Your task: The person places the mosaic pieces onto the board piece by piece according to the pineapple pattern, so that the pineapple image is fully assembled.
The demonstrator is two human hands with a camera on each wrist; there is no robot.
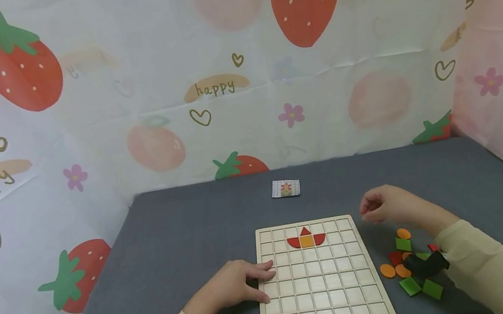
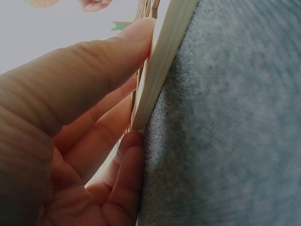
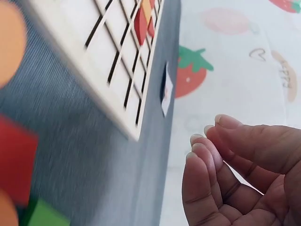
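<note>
A wooden grid board lies on the table. On its far rows sit a red triangle, an orange square directly below it, and a red quarter-round piece on either side of the square. My left hand rests on the board's left edge, fingers over the rim and thumb against it. In the left wrist view the thumb touches the pale wooden side. Beyond the board's right edge, my right hand hovers with fingers loosely bent; the right wrist view shows nothing between thumb and fingertips.
Loose pieces lie right of the board under my right forearm: several orange discs, green pieces and red pieces. A small printed card lies behind the board on the grey cloth. A strawberry-patterned curtain hangs behind the table.
</note>
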